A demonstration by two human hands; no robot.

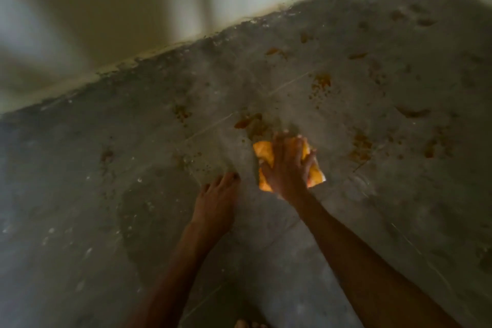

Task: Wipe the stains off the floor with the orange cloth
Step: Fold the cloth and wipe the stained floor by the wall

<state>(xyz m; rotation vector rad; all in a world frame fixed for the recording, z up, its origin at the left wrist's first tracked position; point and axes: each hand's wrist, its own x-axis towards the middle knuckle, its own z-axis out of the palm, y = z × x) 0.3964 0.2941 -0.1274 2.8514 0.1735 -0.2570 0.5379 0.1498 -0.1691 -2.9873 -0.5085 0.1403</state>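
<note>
The right hand lies flat, fingers spread, pressing the soft folded orange cloth onto the grey concrete floor, just below a brownish-orange stain. The cloth looks light and limp, so it should bunch easily; a flat palm on its middle seems the best hold. The left hand rests on the floor beside it, fingers together and holding nothing. Motion blur hides the stain edges, and most of the cloth is covered.
</note>
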